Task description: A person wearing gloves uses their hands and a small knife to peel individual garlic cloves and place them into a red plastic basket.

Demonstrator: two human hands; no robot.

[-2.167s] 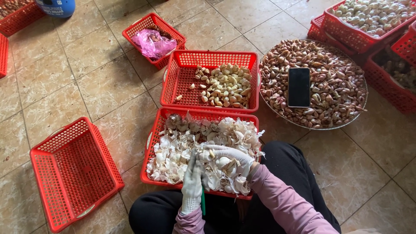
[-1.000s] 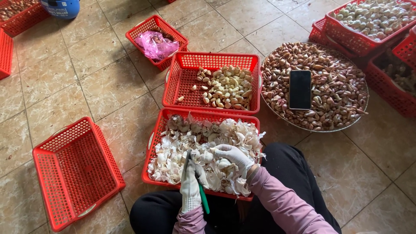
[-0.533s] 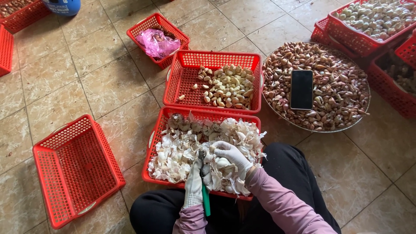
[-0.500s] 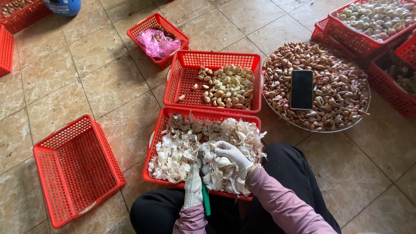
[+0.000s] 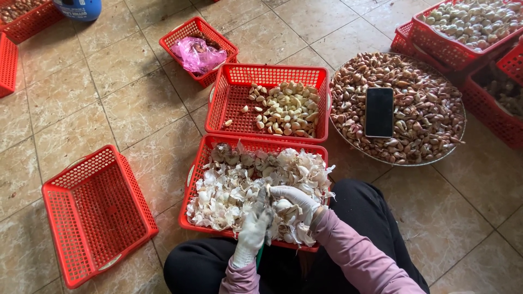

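Note:
Both my hands wear white gloves and meet over a red basket heaped with white garlic skins. My left hand grips a green-handled knife with its blade pointing up toward my right hand. My right hand is curled around a garlic clove at the blade tip; my fingers mostly hide the clove. Just beyond stands another red basket holding peeled cloves.
A round tray of unpeeled garlic sits at the right with a black phone lying on it. An empty red basket stands at the left. A small basket holds a pink bag. More red baskets are at the far right.
My hands have drawn together over the basket of skins. The knife, held apart and tilted a second ago, is now up against what my right hand holds.

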